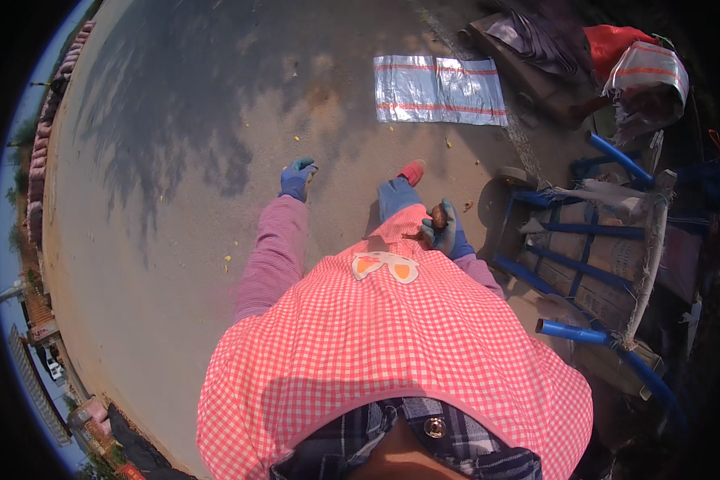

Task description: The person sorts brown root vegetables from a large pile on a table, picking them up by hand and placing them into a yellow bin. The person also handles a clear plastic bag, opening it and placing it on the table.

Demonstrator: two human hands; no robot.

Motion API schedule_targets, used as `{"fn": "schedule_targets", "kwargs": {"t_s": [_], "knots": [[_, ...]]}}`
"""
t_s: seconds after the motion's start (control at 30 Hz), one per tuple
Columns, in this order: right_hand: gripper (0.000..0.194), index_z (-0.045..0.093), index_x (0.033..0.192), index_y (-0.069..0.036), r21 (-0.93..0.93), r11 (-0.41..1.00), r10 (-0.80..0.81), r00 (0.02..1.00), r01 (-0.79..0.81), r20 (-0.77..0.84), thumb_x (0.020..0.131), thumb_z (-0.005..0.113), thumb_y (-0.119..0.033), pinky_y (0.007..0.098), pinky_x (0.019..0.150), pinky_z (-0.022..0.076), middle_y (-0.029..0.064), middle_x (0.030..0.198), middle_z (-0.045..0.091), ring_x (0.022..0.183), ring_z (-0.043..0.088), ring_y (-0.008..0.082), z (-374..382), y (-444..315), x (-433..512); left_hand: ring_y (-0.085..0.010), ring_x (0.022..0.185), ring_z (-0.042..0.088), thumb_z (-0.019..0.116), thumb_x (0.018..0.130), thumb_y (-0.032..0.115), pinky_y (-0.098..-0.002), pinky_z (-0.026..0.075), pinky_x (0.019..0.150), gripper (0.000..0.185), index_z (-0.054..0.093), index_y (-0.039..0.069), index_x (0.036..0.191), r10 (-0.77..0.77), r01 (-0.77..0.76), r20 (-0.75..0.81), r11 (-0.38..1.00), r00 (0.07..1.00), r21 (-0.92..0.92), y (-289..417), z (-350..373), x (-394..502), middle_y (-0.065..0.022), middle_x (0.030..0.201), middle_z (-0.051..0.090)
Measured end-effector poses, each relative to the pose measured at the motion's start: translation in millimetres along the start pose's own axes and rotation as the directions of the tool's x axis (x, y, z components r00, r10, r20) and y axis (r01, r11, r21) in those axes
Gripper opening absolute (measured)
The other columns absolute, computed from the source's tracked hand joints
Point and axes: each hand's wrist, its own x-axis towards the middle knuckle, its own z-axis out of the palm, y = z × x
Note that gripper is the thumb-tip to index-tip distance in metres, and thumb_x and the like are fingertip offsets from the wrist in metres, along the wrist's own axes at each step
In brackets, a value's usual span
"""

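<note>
My left hand (299,180), in a blue work glove with a teal coating, hangs out over the pavement with curled fingers. Whether anything small is inside it is hidden. Close to the front of my pink checked apron (396,336), my right hand (450,231) wears a similar glove. Its fingers are closed around a brown, rounded object (439,216) whose exact kind I cannot make out. A red shoe (412,172) and a blue trouser leg (398,199) show ahead of the apron, between the two hands.
A blue metal-framed cart (594,230) stands on the right. Beyond it are a low trolley (522,72) with folded sacking and a red bag (618,47). A silvery woven sheet (441,90) with orange stripes lies flat on the pavement (174,288). Stacked pink sacks (39,144) line the far left.
</note>
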Motion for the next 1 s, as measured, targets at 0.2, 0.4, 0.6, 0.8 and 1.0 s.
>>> {"fn": "schedule_targets", "kwargs": {"t_s": [0.2,0.4,0.6,0.8,1.0], "knots": [[0.049,0.062,0.101,-0.009,-0.450,0.893,-0.211,0.897,0.016,-0.387,0.085,0.072,-0.054,0.0333,0.045,0.0518,0.0060,0.066,0.064,0.050,0.062,0.0189,67,-115,113,-0.0125,0.072,0.062,0.071,0.083,0.014,-0.0257,0.049,0.065,0.037,0.067,0.001,0.118,-0.274,0.129,0.344,0.912,0.898,0.388,-7,128,67,-0.0049,0.088,0.071],[0.065,0.059,0.124,-0.009,-0.929,0.371,-0.458,0.867,-0.012,-0.195,0.080,0.075,-0.055,0.0390,0.076,0.0563,0.0178,0.099,0.071,0.088,0.071,0.0312,62,-148,192,-0.0143,0.078,0.064,0.071,0.085,0.013,-0.0263,0.052,0.072,0.034,0.069,0.000,0.117,-0.286,0.098,0.306,0.855,0.908,0.509,8,174,178,-0.0067,0.093,0.072],[0.070,0.057,0.131,-0.012,-0.917,0.397,-0.502,0.829,-0.033,-0.248,0.076,0.079,-0.050,0.0407,0.095,0.0512,0.0204,0.117,0.068,0.111,0.066,0.0347,31,-99,247,-0.0228,0.080,0.071,0.072,0.079,0.029,-0.0359,0.054,0.076,0.027,0.076,0.007,0.095,-0.356,0.047,0.297,0.707,0.886,0.706,-22,221,264,-0.0121,0.084,0.073],[0.072,0.056,0.132,-0.006,-0.889,0.457,-0.587,0.736,-0.041,-0.336,0.074,0.084,-0.039,0.0377,0.091,0.0530,0.0177,0.114,0.068,0.104,0.068,0.0308,57,-71,271,-0.0198,0.074,0.069,0.076,0.079,0.036,-0.0336,0.053,0.072,0.033,0.077,0.008,0.096,-0.414,-0.150,0.387,0.499,0.824,0.853,-106,296,386,-0.0120,0.085,0.074],[0.071,0.055,0.135,-0.005,-0.814,0.564,-0.488,0.738,-0.141,-0.466,0.073,0.082,-0.027,0.0382,0.093,0.0525,0.0166,0.119,0.067,0.108,0.066,0.0287,63,-94,271,-0.0256,0.077,0.071,0.074,0.078,0.033,-0.0356,0.053,0.074,0.031,0.077,0.007,0.094,-0.379,-0.042,0.272,0.516,0.884,0.855,-183,365,489,-0.0141,0.085,0.074]]}}
